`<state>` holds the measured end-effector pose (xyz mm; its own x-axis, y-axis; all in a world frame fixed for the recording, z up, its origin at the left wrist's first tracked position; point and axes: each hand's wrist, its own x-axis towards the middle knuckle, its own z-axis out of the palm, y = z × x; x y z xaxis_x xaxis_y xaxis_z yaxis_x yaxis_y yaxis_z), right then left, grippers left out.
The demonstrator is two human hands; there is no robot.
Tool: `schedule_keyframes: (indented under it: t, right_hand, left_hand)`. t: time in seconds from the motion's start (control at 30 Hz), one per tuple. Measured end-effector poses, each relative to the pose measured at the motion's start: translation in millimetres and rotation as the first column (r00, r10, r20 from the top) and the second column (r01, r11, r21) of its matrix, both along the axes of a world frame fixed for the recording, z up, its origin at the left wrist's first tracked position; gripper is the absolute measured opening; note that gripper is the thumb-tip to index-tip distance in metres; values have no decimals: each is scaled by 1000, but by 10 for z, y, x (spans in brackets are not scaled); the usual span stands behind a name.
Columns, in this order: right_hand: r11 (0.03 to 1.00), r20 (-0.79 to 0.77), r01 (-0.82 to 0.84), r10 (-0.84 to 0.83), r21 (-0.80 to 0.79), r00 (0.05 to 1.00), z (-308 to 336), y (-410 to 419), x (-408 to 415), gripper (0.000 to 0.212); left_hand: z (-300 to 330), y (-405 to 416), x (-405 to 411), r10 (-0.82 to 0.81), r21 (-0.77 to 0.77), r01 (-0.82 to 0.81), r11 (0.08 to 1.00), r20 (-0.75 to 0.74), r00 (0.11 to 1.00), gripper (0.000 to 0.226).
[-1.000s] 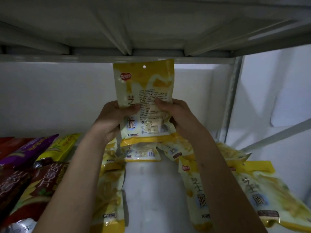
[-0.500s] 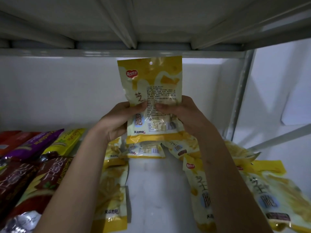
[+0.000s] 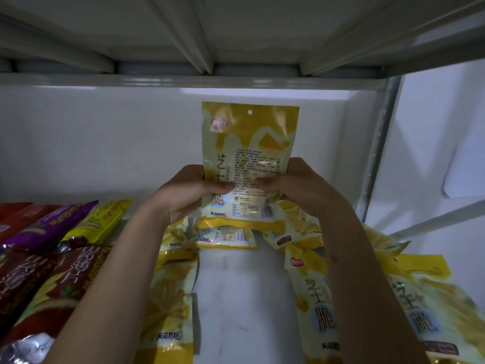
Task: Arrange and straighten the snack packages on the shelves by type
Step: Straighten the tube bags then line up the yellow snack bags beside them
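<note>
Clearly unfinished: both hands, left [image 3: 187, 195] and right [image 3: 301, 190], pinch one yellow pack [image 3: 249, 153] upright above the shelf [image 3: 241, 298], while more yellow packs [image 3: 315, 306] sprawl crooked below it, awaiting straightening.

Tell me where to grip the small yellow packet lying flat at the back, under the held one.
Probably take the small yellow packet by its near bottom edge, coming from the front over the bare shelf. It lies flat; the held packet covers its far end, and other packets crowd both sides.
</note>
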<state>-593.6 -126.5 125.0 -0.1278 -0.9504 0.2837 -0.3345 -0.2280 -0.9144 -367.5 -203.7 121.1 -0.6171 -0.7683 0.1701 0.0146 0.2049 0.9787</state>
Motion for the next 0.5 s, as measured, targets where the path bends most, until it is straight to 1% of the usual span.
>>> schedule_keyframes:
  t: [0.1,0.2,0.23,0.3,0.37,0.5]
  right_hand:
    - [1000,48,-6,5,19,999,5,1,-43,30]
    - [1000,96,-10,9,0,995,32,14,-27,31]
    - [1000,129,-15,16,-8,991,45,26,-18,32]
    - [999,185,-54,53,2,981,75,77,1,34]
    - [996,173,-81,75,29,982,86,129,21,36]
    - [1000,116,4,-4,-3,993,58,120,39,27]
  left_hand:
    - [-2,20,-13,-16,0,16,1000,14,1000,44]
    - [6,36,-58,72,-45,-72,996,-8,997,54]
    - [10,41,-69,83,-40,-84,996,-31,996,56]
    - [13,63,-70,63,24,-61,998,-101,993,57]
    - [15,84,-47,41,93,-28,995,-142,989,57]
    - [-1,76,-27,15,131,0,991,-113,994,53]
